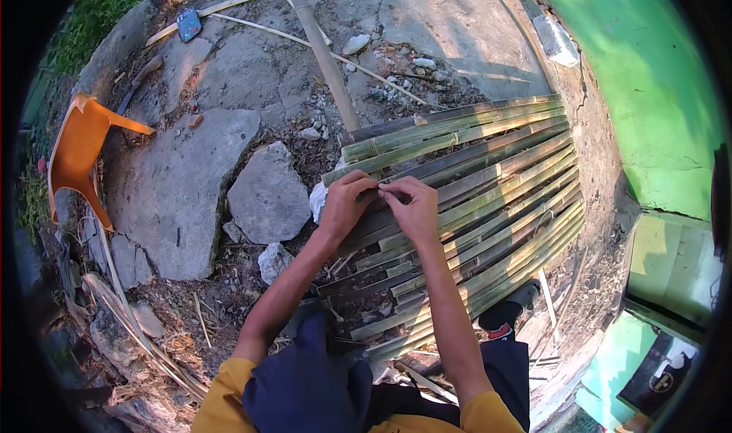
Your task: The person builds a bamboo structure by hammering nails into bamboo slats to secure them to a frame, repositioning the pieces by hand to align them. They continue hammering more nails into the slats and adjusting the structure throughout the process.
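Many split bamboo strips (pixel 488 175) lie side by side, green and brown, forming a rough panel in front of me. Over the left part of the panel, my left hand (pixel 345 204) is closed in a pinch. My right hand (pixel 414 206) also pinches, its fingertips meeting those of the left near the upper strips. Whatever sits between the fingertips is too small to make out. A thin loop (pixel 544 219), perhaps wire or cord, shows at the panel's right side.
A bamboo pole (pixel 324 52) extends from the panel's far edge. Broken concrete slabs (pixel 268 193) and rubble cover the ground at left. An orange plastic chair (pixel 82 147) lies tipped over. A phone-like blue object (pixel 188 25) rests farther back. A green wall (pixel 625 82) stands at right.
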Available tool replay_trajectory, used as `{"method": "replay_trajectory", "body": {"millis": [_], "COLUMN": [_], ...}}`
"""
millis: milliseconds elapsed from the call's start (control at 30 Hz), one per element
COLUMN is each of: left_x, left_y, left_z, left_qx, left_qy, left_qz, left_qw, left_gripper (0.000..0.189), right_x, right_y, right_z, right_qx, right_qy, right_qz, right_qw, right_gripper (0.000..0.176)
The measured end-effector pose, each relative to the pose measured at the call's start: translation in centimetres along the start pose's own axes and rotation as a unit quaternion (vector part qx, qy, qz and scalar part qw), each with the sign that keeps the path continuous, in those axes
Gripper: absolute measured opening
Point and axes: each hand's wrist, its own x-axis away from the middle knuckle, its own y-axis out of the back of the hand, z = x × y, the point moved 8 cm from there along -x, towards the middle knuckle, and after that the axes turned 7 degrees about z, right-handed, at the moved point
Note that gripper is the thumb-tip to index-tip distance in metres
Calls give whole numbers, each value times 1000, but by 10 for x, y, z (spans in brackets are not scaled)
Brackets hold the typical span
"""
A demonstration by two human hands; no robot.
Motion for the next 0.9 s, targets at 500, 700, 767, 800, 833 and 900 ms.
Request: {"method": "replay_trajectory", "body": {"millis": [500, 700, 767, 800, 833, 900], "left_x": [-6, -5, -5, -3, -4, -5], "left_y": [-2, -3, -2, -3, -2, 1], "left_z": [-3, 0, 0, 0, -1, -4], "left_qx": [-10, -4, -6, -1, 6, -2], "left_qy": [-27, -30, -35, -35, -35, -41], "left_qz": [10, 4, -1, 1, 3, -3], "left_qw": [1000, 1000, 999, 999, 999, 999], "left_gripper": [12, 12, 12, 13, 13, 13], "right_x": [160, 191, 196, 199, 200, 193], "right_y": [70, 50, 50, 50, 50, 54], "right_z": [-46, -56, -58, -61, -62, -59], "right_qx": [244, 228, 239, 237, 243, 232], "right_qy": [-207, -206, -193, -185, -173, -163], "right_qz": [-70, -16, -21, -22, -20, -16], "right_qw": [945, 951, 951, 953, 954, 959], "right_gripper": [38, 41, 36, 36, 36, 31]}}
